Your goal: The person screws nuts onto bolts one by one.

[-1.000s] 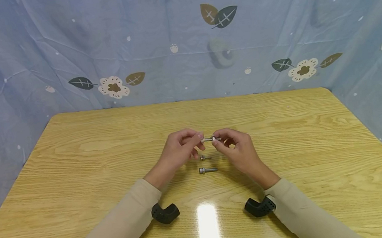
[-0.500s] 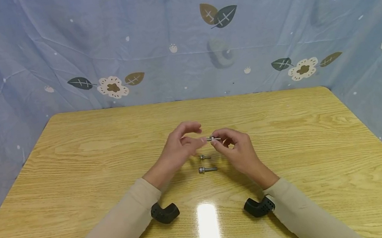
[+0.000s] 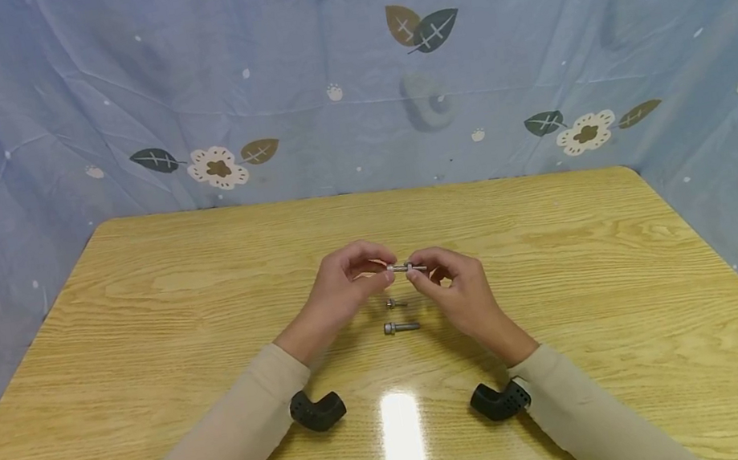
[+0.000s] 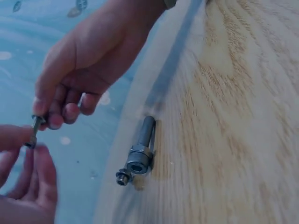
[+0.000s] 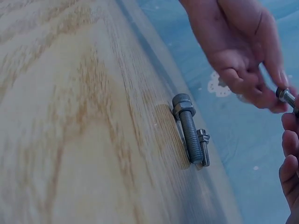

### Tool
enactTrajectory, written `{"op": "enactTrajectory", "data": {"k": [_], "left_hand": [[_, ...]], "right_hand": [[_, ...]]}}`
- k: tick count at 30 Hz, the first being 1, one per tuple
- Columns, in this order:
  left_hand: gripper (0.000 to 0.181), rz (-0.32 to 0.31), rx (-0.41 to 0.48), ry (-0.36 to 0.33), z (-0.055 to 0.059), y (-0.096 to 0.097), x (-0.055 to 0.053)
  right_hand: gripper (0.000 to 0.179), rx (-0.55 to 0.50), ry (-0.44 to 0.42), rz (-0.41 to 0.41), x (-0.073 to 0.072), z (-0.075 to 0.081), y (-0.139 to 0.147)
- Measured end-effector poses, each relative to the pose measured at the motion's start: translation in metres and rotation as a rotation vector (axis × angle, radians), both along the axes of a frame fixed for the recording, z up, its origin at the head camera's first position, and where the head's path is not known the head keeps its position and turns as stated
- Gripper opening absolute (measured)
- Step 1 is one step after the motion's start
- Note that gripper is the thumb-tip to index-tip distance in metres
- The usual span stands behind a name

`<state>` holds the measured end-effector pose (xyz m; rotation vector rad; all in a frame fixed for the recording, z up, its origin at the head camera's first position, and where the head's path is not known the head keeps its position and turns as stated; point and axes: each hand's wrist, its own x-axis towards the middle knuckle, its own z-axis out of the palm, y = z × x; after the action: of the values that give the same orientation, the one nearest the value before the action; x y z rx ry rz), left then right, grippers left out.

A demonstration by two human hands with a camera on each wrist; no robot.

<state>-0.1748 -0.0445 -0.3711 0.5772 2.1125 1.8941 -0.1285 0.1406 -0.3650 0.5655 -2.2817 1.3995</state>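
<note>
A slim metal bolt [image 3: 399,268] is held level above the table between both hands. My left hand [image 3: 348,278] pinches its head end between thumb and forefinger. My right hand [image 3: 457,284] pinches the nut [image 3: 409,266] on the shaft, and the threaded end sticks out past those fingertips. The left wrist view shows the bolt's socket head [image 4: 30,142] at the left fingers. Below the hands lie a small bolt [image 3: 396,303] with a nut near its head and a larger socket-head bolt [image 5: 189,126], also fitted with a nut.
The wooden table [image 3: 203,290] spreads out around the hands, with a bright light reflection near its front. Behind it hangs a blue patterned curtain [image 3: 325,140]. Black curved devices [image 3: 319,412] are strapped at both wrists.
Half a second ago my left forefinger was lifted with the thumb forward along the bolt. The thumb has drawn back and both pinch the head again. My right hand stays nearly still.
</note>
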Motion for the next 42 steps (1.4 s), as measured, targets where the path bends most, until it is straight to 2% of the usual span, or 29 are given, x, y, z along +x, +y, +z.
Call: {"op": "enactTrajectory", "data": {"k": [5, 17, 32, 42], "left_hand": [[0.024, 0.004, -0.016, -0.023, -0.0007, -0.0002, 0.0002], [0.026, -0.020, -0.029, 0.002, -0.0018, -0.0021, 0.0003], [0.025, -0.037, 0.009, -0.019, -0.0038, -0.0027, 0.0015], [0.026, -0.042, -0.003, -0.021, -0.0038, -0.0023, 0.0015]], "right_hand": [[0.010, 0.001, 0.010, -0.004, 0.0002, -0.0003, -0.0009], [0.010, -0.001, 0.013, -0.010, 0.0011, -0.0015, -0.0015], [0.011, 0.001, 0.004, -0.009, 0.0024, -0.0049, -0.0023], [0.012, -0.002, 0.004, -0.001, 0.0016, -0.0089, -0.0021]]}}
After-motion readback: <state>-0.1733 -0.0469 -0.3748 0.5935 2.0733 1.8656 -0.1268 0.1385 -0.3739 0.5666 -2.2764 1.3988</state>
